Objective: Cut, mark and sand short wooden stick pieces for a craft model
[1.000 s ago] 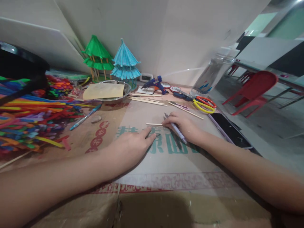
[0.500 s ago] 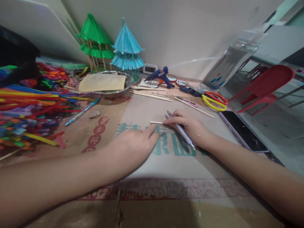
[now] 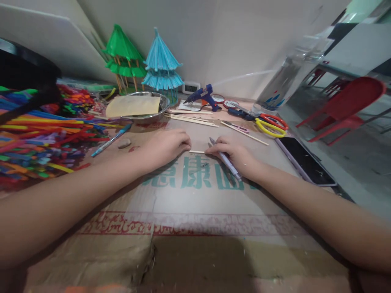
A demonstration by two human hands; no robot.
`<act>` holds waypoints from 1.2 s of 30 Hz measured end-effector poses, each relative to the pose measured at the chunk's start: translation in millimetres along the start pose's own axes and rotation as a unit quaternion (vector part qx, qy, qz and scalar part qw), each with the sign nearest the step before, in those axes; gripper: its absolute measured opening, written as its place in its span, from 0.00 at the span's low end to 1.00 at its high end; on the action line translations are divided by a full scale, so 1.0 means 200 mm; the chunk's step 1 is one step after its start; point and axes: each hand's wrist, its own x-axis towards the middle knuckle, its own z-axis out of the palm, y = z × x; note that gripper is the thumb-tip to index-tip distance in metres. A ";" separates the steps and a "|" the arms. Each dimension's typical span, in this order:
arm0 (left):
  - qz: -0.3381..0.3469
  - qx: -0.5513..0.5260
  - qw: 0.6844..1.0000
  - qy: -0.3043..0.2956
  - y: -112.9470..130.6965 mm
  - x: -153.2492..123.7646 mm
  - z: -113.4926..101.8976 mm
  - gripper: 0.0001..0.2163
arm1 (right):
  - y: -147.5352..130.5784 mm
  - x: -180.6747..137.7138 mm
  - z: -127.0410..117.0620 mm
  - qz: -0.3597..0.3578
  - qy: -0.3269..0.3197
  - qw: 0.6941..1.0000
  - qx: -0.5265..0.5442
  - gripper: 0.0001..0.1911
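Observation:
A short thin wooden stick [image 3: 197,151] lies on the printed cardboard sheet [image 3: 195,203] between my hands. My left hand [image 3: 166,145] has its fingers curled and pinches the stick's left end. My right hand [image 3: 233,154] is closed around a pale purple pen [image 3: 224,162] and its fingertips touch the stick's right end. A small dark scrap [image 3: 204,165] lies just below the stick.
Colourful pipe cleaners [image 3: 39,138] pile at the left. A metal bowl [image 3: 146,116], green [image 3: 124,61] and blue [image 3: 160,67] pagoda models, a blue glue gun [image 3: 203,97], scissors [image 3: 270,124], loose sticks [image 3: 191,119], a blue pen [image 3: 111,140], a bottle [image 3: 287,83] and a phone [image 3: 305,162] stand around.
My left hand moved forward from lying flat near the dark scrap and closed on the stick's left end. My right hand stayed with the pen at the stick's right end.

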 end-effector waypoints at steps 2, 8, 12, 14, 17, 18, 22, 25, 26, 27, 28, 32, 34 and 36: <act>-0.014 0.008 1.000 -0.001 0.01 0.00 0.02 0.11 | 0.00 0.00 0.00 0.003 0.001 1.000 0.000 0.12; 0.002 -0.066 0.997 -0.040 0.17 -0.12 -0.20 0.12 | -0.02 0.01 -0.01 0.001 -0.003 1.000 0.013 0.13; 0.145 -0.250 0.948 -0.132 0.33 -0.24 -0.33 0.13 | -0.03 0.00 -0.02 0.002 -0.006 1.000 0.013 0.13; 0.119 -0.143 0.982 -0.017 0.33 -0.25 -0.26 0.11 | -0.03 0.00 -0.02 0.004 -0.005 1.000 0.012 0.13; 0.151 0.070 0.986 0.006 0.28 -0.24 -0.08 0.14 | -0.02 0.00 -0.01 0.003 -0.003 1.000 0.011 0.13; 0.162 0.114 0.980 0.007 0.27 -0.24 -0.03 0.16 | -0.02 0.00 -0.01 0.001 -0.001 1.000 0.010 0.13; 0.145 0.212 0.966 -0.011 0.29 -0.26 0.03 0.21 | -0.01 -0.01 -0.02 -0.018 -0.004 1.000 -0.019 0.13; 0.127 0.249 0.959 -0.045 0.34 -0.26 0.00 0.23 | -0.02 -0.01 -0.02 -0.027 -0.002 0.999 -0.042 0.13; 0.123 0.255 0.958 -0.054 0.36 -0.26 0.00 0.23 | -0.02 -0.01 -0.02 -0.028 -0.001 0.999 -0.045 0.12; 0.121 0.258 0.957 -0.061 0.37 -0.26 -0.01 0.23 | -0.02 -0.01 -0.02 -0.027 -0.001 0.999 -0.047 0.12; 0.120 0.259 0.956 -0.066 0.38 -0.26 -0.01 0.24 | -0.03 -0.01 -0.03 -0.025 -0.001 0.999 -0.048 0.13; 0.119 0.261 0.955 -0.077 0.37 -0.25 -0.02 0.23 | -0.03 -0.01 -0.03 -0.001 -0.002 0.999 -0.035 0.14; 0.120 0.258 0.955 -0.083 0.37 -0.25 -0.02 0.23 | -0.03 -0.01 -0.03 0.003 -0.005 0.999 -0.032 0.15; 0.122 0.256 0.955 -0.089 0.36 -0.25 -0.02 0.24 | -0.02 -0.01 -0.03 0.000 -0.013 0.999 -0.035 0.16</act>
